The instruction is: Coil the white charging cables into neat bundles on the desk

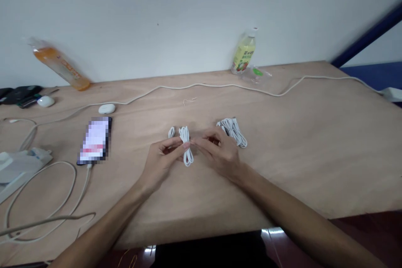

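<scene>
The left hand (161, 157) pinches a coiled white cable (184, 134) over the table (298, 142), while the right hand (223, 154) bunches its fingertips just beside it, gripping what, if anything, cannot be determined.

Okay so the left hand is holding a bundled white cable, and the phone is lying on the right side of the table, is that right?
Not quite: the phone is lying on the left side of the table, as the head view shows. The left hand is indeed holding a bundled white cable.
</scene>
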### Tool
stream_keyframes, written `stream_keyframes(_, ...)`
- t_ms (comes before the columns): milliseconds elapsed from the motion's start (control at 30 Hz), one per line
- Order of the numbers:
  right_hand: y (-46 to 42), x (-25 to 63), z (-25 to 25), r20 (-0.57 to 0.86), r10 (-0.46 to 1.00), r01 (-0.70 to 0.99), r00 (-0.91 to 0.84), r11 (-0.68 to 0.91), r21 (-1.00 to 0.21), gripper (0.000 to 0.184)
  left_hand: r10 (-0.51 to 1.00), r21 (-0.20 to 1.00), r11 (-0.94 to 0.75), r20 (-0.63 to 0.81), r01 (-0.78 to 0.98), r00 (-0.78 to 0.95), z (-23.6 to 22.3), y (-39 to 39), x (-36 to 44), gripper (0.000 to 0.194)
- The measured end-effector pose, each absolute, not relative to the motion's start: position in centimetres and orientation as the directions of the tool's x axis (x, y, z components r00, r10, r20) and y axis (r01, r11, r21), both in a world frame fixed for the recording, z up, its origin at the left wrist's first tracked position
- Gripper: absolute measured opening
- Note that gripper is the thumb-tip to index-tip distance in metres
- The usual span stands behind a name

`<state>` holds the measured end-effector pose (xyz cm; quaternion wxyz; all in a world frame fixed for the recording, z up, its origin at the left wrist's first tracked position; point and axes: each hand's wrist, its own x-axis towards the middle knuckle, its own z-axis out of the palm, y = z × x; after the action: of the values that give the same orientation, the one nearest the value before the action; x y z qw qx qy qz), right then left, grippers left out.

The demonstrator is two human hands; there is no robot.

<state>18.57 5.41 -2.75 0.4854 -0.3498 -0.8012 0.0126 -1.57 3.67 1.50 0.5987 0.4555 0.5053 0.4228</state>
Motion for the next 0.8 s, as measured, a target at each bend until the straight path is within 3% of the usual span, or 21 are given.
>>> stream_keyframes(67,5.5,18.5,-2.4,0.741,0.607,0.522,-0.287,0.747,-0.411,0.019,0.961,0.967,0.242,-0.226,-0.086,0.163,1.3,3.7,-1.6,0.034)
stream_keyframes(167,5.4,18.2,-1.7,0.614,0.744,0.451,-0.263,0.657,-0.604,0.023,0.962,0.972,0.214,-0.193,-0.094,0.195,1.2,3.7,-1.6,0.030)
stream_keyframes(267,5.3,17.8,-0.9,0.418,0.880,0.292,-0.224,0.470,-0.833,0.024,0.971,0.984,0.171,-0.159,-0.058,0.176,1.6,3.5,-1.6,0.029)
stream_keyframes(367,5.3,17.5,-0.1,0.169,0.959,0.091,-0.227,0.194,-0.977,0.030,0.982,0.996,0.091,-0.090,0.002,0.164,2.0,3.3,-1.6,0.028)
stream_keyframes(467,5.4,17.4,0.4,-0.061,0.962,-0.042,-0.265,-0.075,-0.996,0.034,0.990,0.999,-0.016,0.009,0.051,0.137,2.0,3.2,-1.7,0.020)
stream_keyframes(567,5.5,17.5,0.6,-0.192,0.944,-0.081,-0.270,-0.221,-0.972,0.038,0.991,0.992,-0.078,0.067,0.099,0.117,1.7,3.1,-1.7,0.016)
stream_keyframes(700,5.4,17.5,0.5,-0.250,0.932,-0.121,-0.262,-0.289,-0.950,0.042,0.990,0.999,-0.034,0.030,0.021,0.141,1.6,3.1,-1.6,0.021)
stream_keyframes(800,5.4,17.4,0.4,-0.204,0.941,-0.136,-0.269,-0.247,-0.959,0.039,0.980,0.995,0.048,-0.030,-0.089,0.199,1.6,3.2,-1.6,0.030)
